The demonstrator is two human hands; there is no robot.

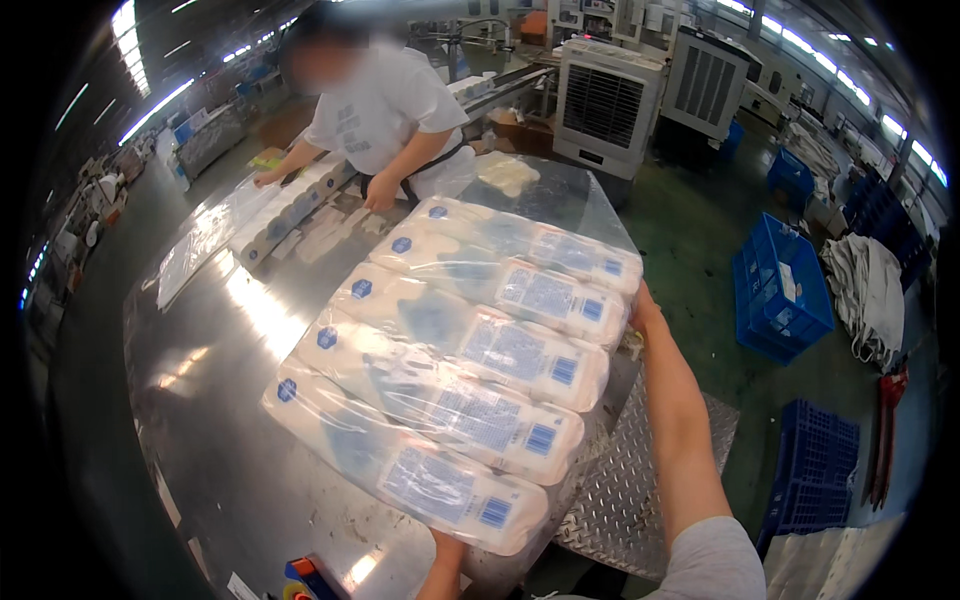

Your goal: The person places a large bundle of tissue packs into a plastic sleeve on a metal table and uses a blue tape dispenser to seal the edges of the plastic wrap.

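A large clear-wrapped bundle of paper roll packs [420, 330] lies tilted across the middle of the view. Its long white packs sit side by side, with blue emblems at one end and blue printed panels and barcodes at the other. My right hand [645, 308] holds the bundle's far right edge, its fingers mostly hidden behind the wrap. At the near edge, my left hand [447, 556] supports the bundle from below, and its fingers are out of sight. Loose film sticks out past the bundle's far corner.
Under the bundle is a shiny metal table [220, 400]. Across it a co-worker [385, 120] handles a row of wrapped rolls [290, 215]. A tape dispenser [310, 578] lies at the near edge. To the right are a diamond-plate step [635, 490], a blue crate [780, 290] and a blue pallet [815, 465].
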